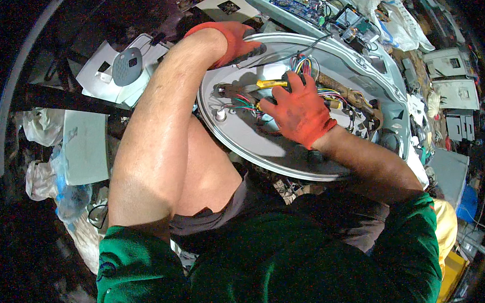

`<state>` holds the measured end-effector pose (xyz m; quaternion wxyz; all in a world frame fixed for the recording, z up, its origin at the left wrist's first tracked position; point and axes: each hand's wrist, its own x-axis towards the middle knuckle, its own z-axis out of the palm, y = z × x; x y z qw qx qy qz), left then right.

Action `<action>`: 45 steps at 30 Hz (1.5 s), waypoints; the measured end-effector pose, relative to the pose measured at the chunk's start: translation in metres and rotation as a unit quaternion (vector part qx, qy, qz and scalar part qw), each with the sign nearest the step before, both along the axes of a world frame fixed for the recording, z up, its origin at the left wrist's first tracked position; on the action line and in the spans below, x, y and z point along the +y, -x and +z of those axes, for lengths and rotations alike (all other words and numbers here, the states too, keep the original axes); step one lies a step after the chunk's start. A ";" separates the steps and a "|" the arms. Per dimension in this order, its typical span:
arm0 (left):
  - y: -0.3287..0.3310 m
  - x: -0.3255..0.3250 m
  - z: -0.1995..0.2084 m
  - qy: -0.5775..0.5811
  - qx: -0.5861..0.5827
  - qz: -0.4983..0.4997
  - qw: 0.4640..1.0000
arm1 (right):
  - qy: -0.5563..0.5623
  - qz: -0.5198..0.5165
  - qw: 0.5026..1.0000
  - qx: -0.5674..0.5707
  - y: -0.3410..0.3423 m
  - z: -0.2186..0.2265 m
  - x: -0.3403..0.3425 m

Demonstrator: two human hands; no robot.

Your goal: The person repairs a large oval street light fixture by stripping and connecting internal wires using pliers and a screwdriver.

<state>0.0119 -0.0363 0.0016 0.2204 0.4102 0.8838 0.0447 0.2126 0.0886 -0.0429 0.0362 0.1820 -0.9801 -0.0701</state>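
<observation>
A large oval grey plastic housing [258, 149] lies tilted in front of me, with its hollow side up. My left hand [229, 41], in an orange glove with dark grip patches, is closed at its far left rim. Inside, my gloved right hand [300, 108] reaches over bundles of coloured wires [303, 66], fingers bent. Beside its fingertips lies a yellow piece [272, 83], whose kind I cannot make out. What those fingers grip is hidden beneath the glove. A small white round part [220, 114] sits near the housing's left end.
Behind the housing stands a long casing with a blue circuit board [298, 9]. A grey oval panel [128, 66] rests on white plastic pieces at the left, above a pale flat panel [85, 147]. Plastic bags [399, 20] and white boxes [450, 64] crowd the right. My bare knee [210, 163] is close to the housing.
</observation>
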 end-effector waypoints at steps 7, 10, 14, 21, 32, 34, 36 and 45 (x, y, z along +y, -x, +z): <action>0.001 -0.004 0.001 -0.007 -0.018 -0.004 1.000 | 0.019 0.077 0.994 -0.069 0.019 0.014 0.012; 0.001 -0.004 0.002 -0.018 -0.021 -0.015 0.999 | 0.046 0.077 0.985 -0.146 0.029 0.021 0.018; 0.000 0.001 -0.001 -0.011 -0.017 0.002 1.000 | 0.151 0.020 0.967 -0.204 0.030 0.014 0.029; 0.006 0.000 -0.011 -0.018 0.013 -0.011 1.000 | 0.184 0.005 0.974 -0.131 0.025 0.008 0.027; -0.006 -0.005 0.017 0.018 0.001 -0.035 0.999 | 0.107 -0.095 0.980 -0.139 0.022 0.006 0.002; -0.007 -0.004 0.017 0.018 -0.012 -0.035 0.999 | 0.309 -0.147 0.921 -0.184 0.026 -0.004 0.009; -0.010 -0.009 0.018 -0.006 0.004 -0.039 0.999 | 0.365 -0.199 0.875 -0.247 0.026 -0.006 0.010; -0.010 -0.013 0.024 -0.001 0.010 -0.061 0.998 | 0.487 -0.241 0.749 -0.379 0.035 -0.013 0.025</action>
